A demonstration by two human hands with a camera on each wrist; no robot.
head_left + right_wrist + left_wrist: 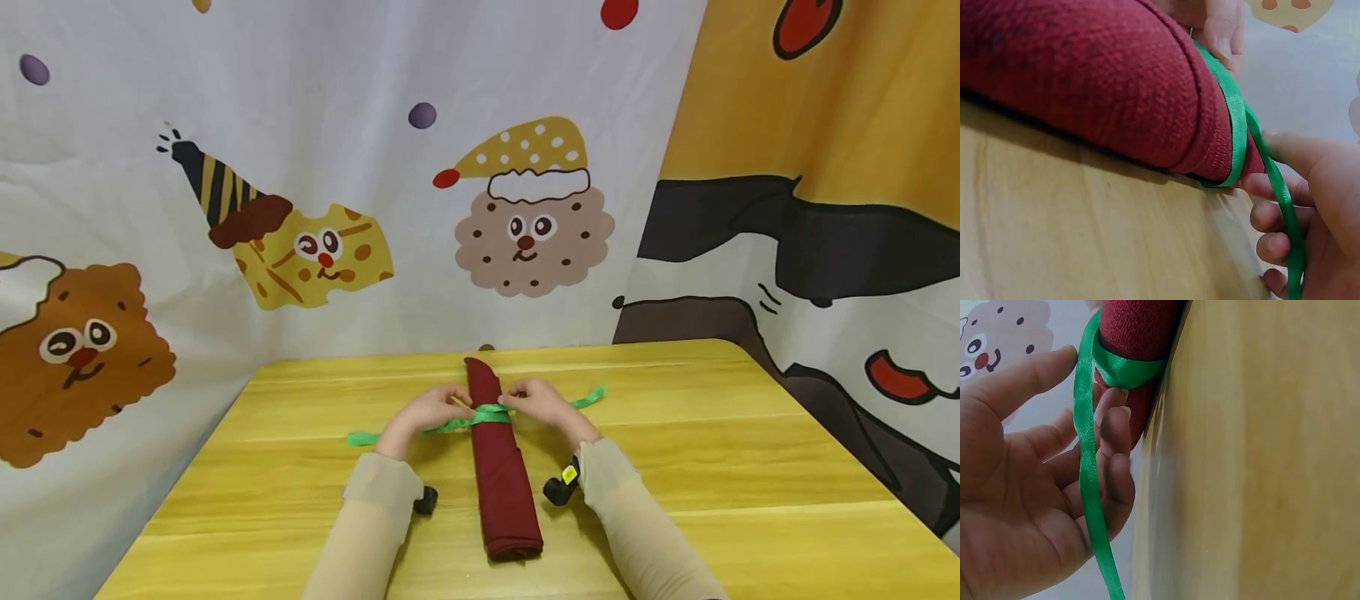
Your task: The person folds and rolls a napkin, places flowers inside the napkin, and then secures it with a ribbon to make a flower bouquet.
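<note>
A long dark red cloth roll (507, 492) lies lengthwise on the table. Round its upper part goes a green ribbon (492, 414), with one loose end out to the left and the other to the right. My left hand (433, 412) is at the roll's left side; its thumb tip meets the ribbon (1087, 456), which crosses in front of the curled fingers. On the other side my right hand (542, 402) has its thumb against the ribbon (1277, 181), fingers curled behind the strand. Both hands' fingertips are close against the bound part of the roll.
The yellow wood-grain table (300, 508) has its far edge along a printed curtain (337, 83) with cartoon food figures. A small black device (558, 490) sits at my right wrist, another (426, 500) at my left.
</note>
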